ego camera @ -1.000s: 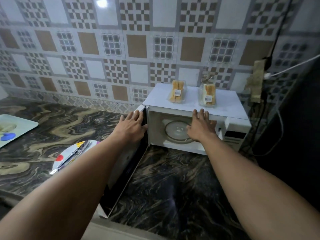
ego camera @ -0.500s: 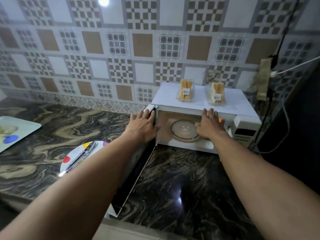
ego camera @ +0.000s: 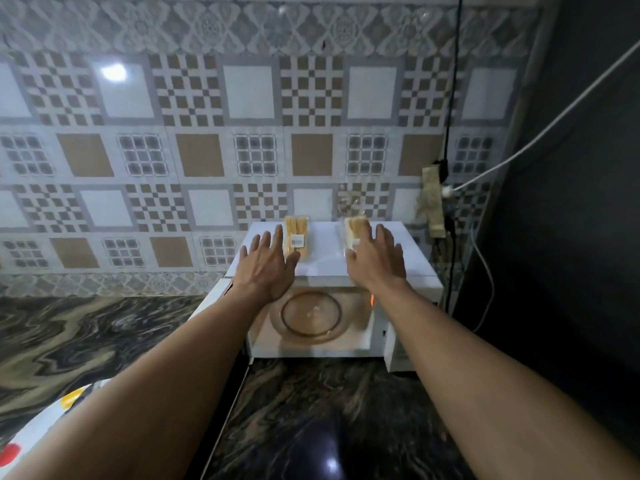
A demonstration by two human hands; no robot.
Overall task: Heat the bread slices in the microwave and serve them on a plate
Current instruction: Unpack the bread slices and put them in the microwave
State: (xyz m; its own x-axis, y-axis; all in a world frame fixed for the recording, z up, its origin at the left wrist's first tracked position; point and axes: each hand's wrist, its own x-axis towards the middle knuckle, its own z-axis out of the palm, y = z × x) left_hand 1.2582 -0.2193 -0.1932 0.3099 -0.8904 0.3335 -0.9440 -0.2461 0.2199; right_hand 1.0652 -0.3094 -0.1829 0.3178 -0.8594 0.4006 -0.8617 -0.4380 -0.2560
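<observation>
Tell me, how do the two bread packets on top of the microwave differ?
The left packet shows a white label and brown crust edges; the right packet shows a paler face and no label in view. The left packet lies nearly uncovered beside the left hand; the right hand hides part of the right packet. Both sit in clear wrap on the microwave.

Microwave cavity is open to the front, with only the glass turntable on its floor. The open door juts out on the left and blocks that side. On top, left bread pack and right bread pack have a bare gap between them, wall close behind. Right side is tight: power strip, cables, dark panel. Counter in front is passable.
</observation>
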